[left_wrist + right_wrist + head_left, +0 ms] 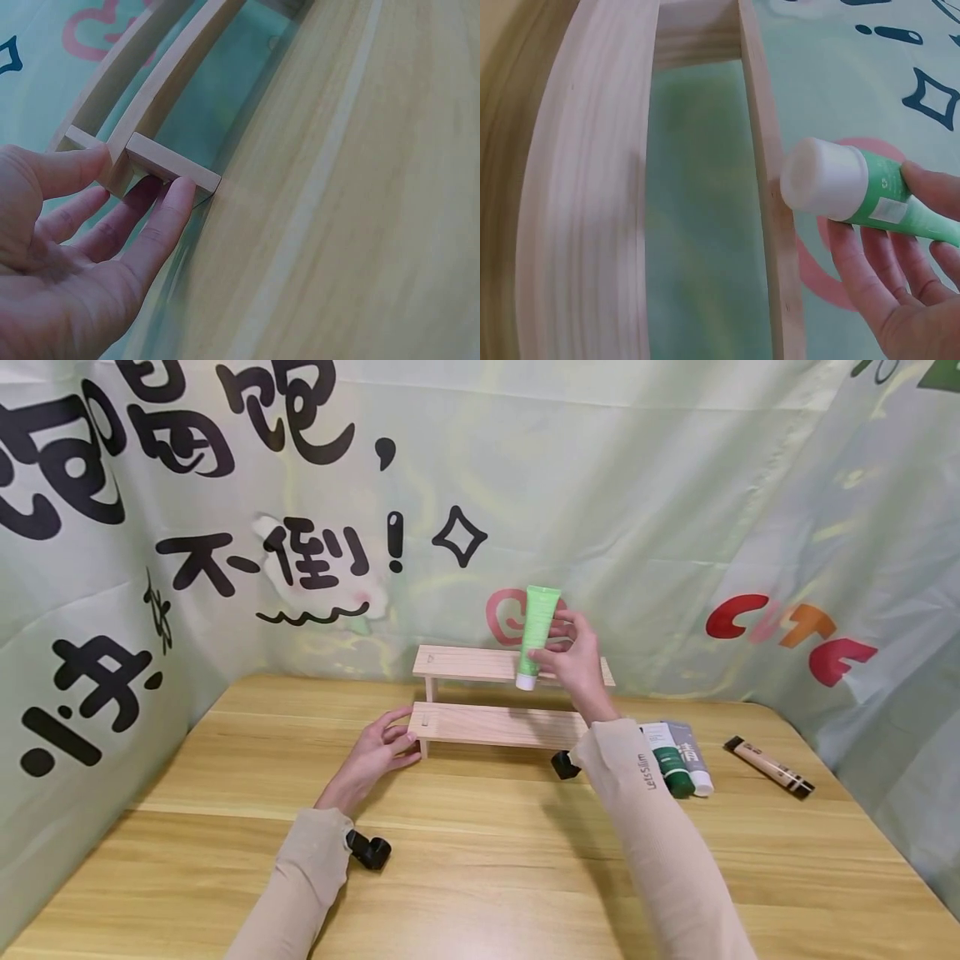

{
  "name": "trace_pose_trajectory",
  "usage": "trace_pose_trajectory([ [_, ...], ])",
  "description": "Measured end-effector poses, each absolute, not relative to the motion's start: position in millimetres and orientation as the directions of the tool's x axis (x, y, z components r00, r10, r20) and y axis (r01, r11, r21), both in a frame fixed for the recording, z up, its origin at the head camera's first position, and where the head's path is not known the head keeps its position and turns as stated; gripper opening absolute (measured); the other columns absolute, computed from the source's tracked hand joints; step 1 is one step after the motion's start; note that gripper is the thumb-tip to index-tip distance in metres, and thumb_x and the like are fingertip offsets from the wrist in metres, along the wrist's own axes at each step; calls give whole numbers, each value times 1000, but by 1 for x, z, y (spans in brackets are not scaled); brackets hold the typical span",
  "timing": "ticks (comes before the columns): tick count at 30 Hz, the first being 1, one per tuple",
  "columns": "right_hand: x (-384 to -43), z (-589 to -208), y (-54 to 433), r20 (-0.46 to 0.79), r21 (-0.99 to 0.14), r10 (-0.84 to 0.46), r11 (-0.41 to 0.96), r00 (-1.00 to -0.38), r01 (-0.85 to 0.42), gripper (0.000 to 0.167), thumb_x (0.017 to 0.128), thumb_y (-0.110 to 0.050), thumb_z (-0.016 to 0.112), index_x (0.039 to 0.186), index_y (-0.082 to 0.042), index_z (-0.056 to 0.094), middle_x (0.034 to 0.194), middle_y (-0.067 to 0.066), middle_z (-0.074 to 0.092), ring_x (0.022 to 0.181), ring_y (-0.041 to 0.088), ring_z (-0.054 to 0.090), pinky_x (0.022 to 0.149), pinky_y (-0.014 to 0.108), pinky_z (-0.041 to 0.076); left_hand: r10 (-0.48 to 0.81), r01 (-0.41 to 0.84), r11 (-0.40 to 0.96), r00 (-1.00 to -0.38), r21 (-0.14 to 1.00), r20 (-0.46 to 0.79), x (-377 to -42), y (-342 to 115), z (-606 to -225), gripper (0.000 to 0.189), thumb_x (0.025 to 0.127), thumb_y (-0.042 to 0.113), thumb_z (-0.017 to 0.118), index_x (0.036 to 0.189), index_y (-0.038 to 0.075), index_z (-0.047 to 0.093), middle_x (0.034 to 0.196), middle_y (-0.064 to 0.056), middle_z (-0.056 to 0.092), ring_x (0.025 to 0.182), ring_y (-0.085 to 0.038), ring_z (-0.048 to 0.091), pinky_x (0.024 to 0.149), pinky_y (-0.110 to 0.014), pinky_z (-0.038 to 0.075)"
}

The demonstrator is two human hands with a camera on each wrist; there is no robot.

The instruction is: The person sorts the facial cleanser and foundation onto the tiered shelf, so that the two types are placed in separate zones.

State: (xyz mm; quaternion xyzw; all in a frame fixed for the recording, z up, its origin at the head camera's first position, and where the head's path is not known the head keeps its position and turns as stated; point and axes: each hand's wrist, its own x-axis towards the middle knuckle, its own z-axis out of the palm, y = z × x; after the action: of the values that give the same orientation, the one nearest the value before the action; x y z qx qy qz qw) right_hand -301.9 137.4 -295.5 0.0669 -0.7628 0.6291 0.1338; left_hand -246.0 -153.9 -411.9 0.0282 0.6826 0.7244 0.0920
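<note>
In the head view, the tube is held cap-down and slightly tilted by the right grip, at the upper step of the stand. It could topple if released at that tilt, since only the narrow cap would bear it. The right arm is stretched forward; the left is held low over the tabletop.

In the left wrist view, the lower step is pinched at its end by the left grip; the stand could be shifted by uneven pressure.

In the right wrist view, the tube is pinched between thumb and fingers; whether the cap touches the upper step cannot be told. Its edge could be caught by the cap if lowering were misaligned.
</note>
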Motion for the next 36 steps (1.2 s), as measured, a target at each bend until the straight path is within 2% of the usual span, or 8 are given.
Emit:
trace_pose_trajectory([
  [6,-305,-298,124,369,-921,86,168,-925,-352,69,82,15,74,143,2,45,116,19,58,94,24,57,81,28,56,174,-95,-48,-981,994,-85,-247,-154,-412,53,106,-3,46,157,2,32,139,-30,49,119,-38,58,98,-38,56],
  [11,-309,-300,111,439,-891,92,174,-894,-420,65,80,18,74,138,4,47,113,21,58,95,27,59,89,31,54,175,-92,-48,-981,995,-82,-247,-155,-412,53,106,-3,46,157,2,33,138,-30,49,119,-38,58,98,-39,56],
  [16,-315,-303,96,515,-850,111,197,-850,-489,62,79,20,74,134,5,49,113,24,60,98,36,60,90,41,56,175,-89,-49,-981,995,-79,-247,-156,-413,53,106,-3,47,156,2,33,138,-29,50,118,-37,58,98,-38,56],
  [19,-318,-306,87,562,-823,124,187,-818,-536,62,79,21,73,134,5,48,115,25,60,101,37,60,91,46,56,173,-91,-48,-982,995,-81,-247,-155,-412,53,106,-3,47,156,3,33,138,-29,50,118,-37,58,98,-38,56],
  [27,-324,-311,65,631,-770,110,210,-768,-602,59,80,20,73,132,4,50,109,26,61,98,37,62,87,44,59,161,-102,-44,-982,994,-94,-248,-156,-412,54,106,-4,46,157,5,33,140,-29,49,119,-36,58,96,-36,57],
  [36,-325,-314,51,655,-740,79,267,-751,-617,55,81,19,74,128,5,51,112,27,63,97,38,63,88,45,59,171,-96,-62,-982,993,-84,-247,-154,-413,54,105,-5,47,157,3,32,140,-31,48,121,-39,57,98,-38,56],
])
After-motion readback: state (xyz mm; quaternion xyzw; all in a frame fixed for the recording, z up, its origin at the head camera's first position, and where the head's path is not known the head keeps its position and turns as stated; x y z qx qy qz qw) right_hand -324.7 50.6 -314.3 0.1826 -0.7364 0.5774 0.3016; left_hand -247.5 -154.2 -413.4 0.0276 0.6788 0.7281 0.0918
